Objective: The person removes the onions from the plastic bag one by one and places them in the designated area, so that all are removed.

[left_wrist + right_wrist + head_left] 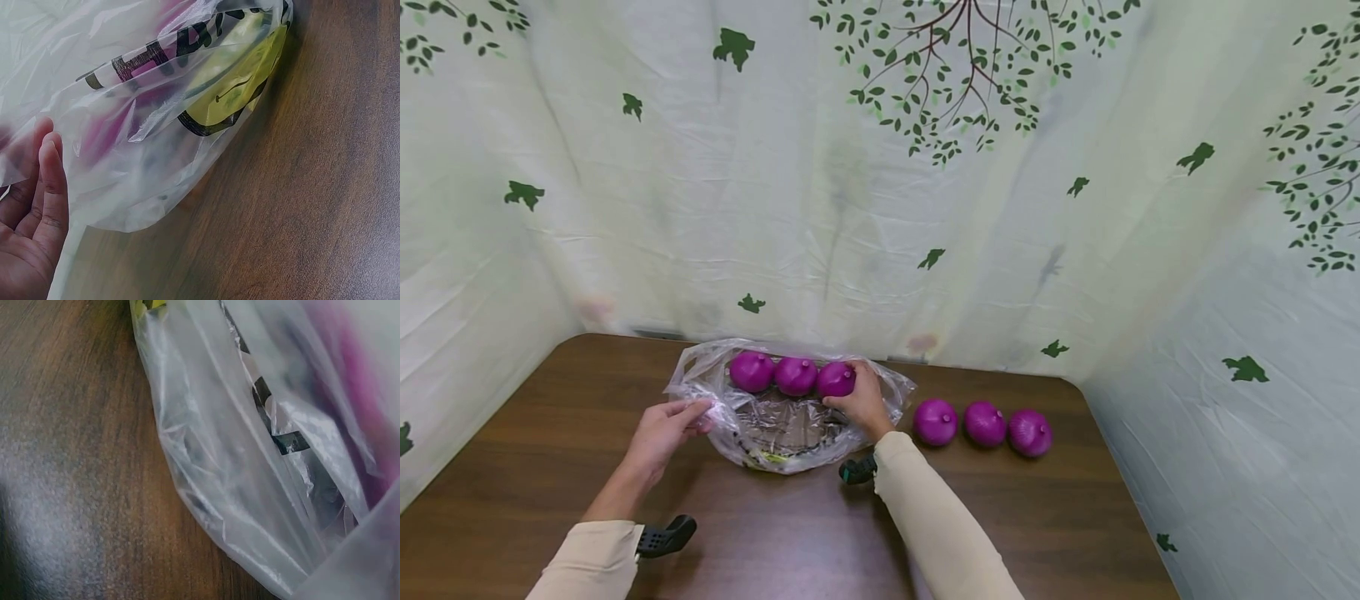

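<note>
A clear plastic bag [696,367] lies spread with its mouth facing up, two red onions [751,371] side by side at its far side. My right hand [863,402] reaches in over the bag and grips a third red onion [835,380], right beside those two. At the bag's left edge, my left hand [658,433] pinches the plastic between thumb and fingers. The left wrist view has black lettering and a yellow print on the bag [156,175]. In the right wrist view the bag [212,462] fills the middle and the hand is out of sight.
Three more red onions [985,424] sit in a row on the brown wooden table [775,533], to the right of the bag. A pale curtain [820,208] with leaf prints hangs behind the table and along both sides.
</note>
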The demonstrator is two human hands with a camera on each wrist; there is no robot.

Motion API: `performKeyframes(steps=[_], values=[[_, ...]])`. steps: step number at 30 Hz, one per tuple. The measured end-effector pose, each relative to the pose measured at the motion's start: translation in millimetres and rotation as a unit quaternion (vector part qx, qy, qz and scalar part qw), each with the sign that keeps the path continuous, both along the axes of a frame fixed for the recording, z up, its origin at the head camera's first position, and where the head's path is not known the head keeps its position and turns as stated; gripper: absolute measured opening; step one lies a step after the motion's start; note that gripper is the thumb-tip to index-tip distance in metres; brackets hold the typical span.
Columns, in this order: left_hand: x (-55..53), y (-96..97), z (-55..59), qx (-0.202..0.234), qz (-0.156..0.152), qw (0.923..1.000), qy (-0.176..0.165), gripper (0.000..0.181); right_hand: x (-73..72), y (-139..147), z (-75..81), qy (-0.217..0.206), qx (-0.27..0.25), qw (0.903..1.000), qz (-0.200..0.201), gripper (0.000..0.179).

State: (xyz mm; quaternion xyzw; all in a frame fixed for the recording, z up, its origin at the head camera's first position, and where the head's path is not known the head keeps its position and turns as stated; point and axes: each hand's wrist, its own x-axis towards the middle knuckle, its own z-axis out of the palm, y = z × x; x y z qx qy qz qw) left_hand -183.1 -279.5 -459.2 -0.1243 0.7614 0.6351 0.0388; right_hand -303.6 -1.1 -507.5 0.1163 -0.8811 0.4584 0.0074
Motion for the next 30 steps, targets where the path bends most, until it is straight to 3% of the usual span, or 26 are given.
performKeyframes(steps=[12,18,30], values=[[-0.2,0.4,1.8,-0.013,-0.003,0.9999,-0.002,0.049,-2.7,0,-4.6,0.004,0.029,0.9995,0.006,0.075],[-0.8,0.4,2.5,0.004,-0.003,1.0000,0.009,0.039,0.2,1,-1.8,0.011,0.031,0.9993,0.017,0.075],[-0.2,-0.8,3.3,0.018,-0.005,0.9996,0.022,0.039,17.6,7,12.2,0.013,0.026,0.9989,0.036,0.079]])
